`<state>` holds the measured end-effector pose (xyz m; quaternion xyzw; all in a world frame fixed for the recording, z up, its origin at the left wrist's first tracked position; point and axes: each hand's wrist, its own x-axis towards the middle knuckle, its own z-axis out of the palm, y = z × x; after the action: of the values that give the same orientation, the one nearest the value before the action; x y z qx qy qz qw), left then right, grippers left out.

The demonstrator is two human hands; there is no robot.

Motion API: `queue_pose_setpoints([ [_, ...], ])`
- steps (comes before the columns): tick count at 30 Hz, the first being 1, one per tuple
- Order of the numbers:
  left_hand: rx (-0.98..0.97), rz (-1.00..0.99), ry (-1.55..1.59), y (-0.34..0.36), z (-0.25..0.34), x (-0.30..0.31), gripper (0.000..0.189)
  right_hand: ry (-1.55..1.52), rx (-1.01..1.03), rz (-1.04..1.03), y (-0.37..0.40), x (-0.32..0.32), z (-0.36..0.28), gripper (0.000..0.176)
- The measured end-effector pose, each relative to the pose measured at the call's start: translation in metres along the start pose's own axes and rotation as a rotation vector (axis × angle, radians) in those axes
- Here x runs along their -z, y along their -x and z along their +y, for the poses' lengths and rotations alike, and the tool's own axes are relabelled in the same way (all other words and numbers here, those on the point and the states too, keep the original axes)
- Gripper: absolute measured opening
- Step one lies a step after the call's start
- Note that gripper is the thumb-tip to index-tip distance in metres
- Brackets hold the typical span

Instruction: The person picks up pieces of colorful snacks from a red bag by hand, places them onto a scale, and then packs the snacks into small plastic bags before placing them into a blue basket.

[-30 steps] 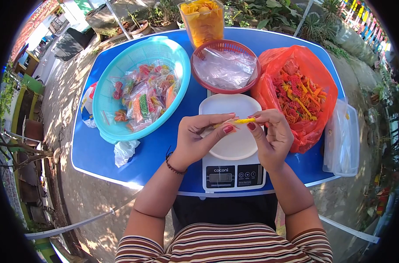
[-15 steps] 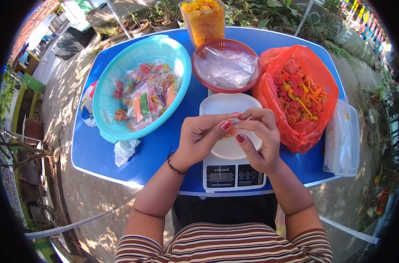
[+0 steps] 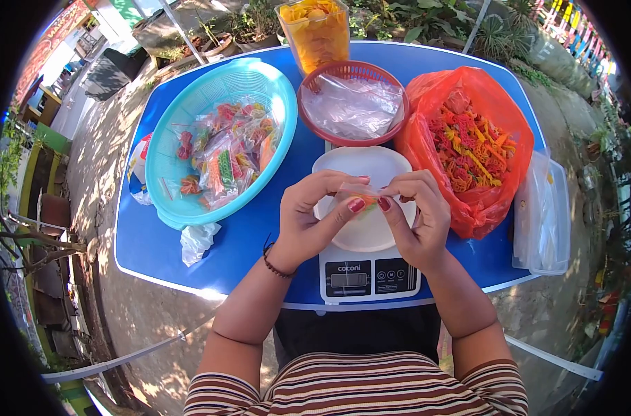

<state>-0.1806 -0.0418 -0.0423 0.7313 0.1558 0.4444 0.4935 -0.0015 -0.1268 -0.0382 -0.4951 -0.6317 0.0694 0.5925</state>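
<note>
My left hand [image 3: 315,216] and my right hand [image 3: 418,216] pinch the top edge of a small clear plastic bag [image 3: 362,196] between thumbs and fingers. Some orange and green content shows through the bag, partly hidden by my fingers. Both hands are above the white plate [image 3: 360,239] of a kitchen scale [image 3: 371,279]. Behind the plate, a red basket [image 3: 405,114] holds flat clear plastic bags [image 3: 353,107].
At the left, a turquoise basket [image 3: 164,149] holds several filled small bags. An orange-red plastic bag [image 3: 416,125] of colourful snack pieces [image 3: 471,149] stands right, beside a clear container [image 3: 558,215]. A tub [image 3: 319,41] of yellow pieces stands behind, and crumpled plastic [image 3: 199,243] lies left.
My hands have moved slightly apart along the small bag's top edge, my left hand a little to the left. The bag's edge now shows more between the fingers.
</note>
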Motion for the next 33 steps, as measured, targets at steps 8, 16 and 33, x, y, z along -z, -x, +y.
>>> queue_pose_setpoints([
  [8, 0.021, 0.079, -0.037, -0.0006, 0.0027, -0.006, 0.012, -0.082, -0.002, 0.024, 0.0046, 0.0005, 0.0011, 0.008],
  [16, -0.069, 0.086, -0.189, 0.0007, 0.0017, -0.0022, 0.005, -0.065, 0.039, 0.031, 0.0028, 0.0017, 0.002, 0.007],
  [33, -0.325, 0.13, -0.466, 0.0004, 0.0058, -0.0027, 0.019, -0.057, 0.115, -0.109, -0.0003, 0.0026, 0.0028, 0.005],
])
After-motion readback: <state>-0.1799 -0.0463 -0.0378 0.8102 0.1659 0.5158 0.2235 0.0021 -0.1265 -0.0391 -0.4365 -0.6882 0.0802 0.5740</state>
